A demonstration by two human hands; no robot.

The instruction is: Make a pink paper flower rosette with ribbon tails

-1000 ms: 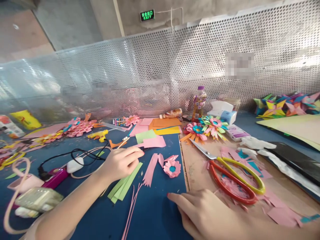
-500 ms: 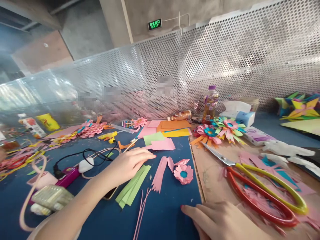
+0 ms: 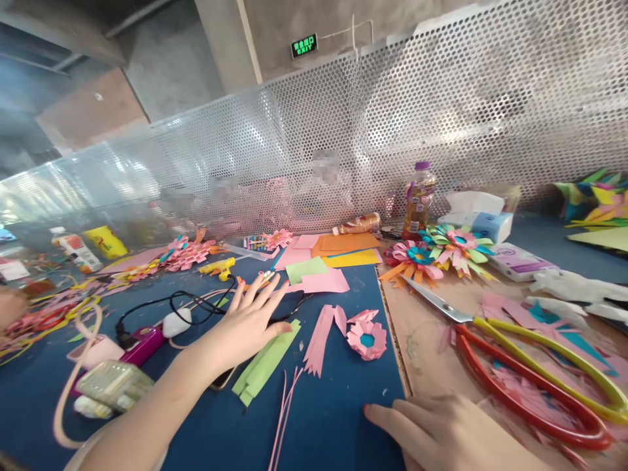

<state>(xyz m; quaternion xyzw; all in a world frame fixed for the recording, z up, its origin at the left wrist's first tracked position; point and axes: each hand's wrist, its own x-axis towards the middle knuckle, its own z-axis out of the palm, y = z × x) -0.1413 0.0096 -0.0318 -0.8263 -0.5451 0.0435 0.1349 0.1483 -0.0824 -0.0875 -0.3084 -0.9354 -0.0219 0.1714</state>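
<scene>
Green strips (image 3: 267,366) are laid on the table (image 3: 338,418), beyond the left edge of the brown board (image 3: 424,343). The left hand (image 3: 252,327) is spread wide beside them; the grip of the right hand (image 3: 444,428) cannot be determined.

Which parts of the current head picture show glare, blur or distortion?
Head view: bright glare patches on the perforated screen; head view: scissors seemingly stretched toward the right edge; head view: far-left edge smeared, the green paper strips clearer.
</scene>
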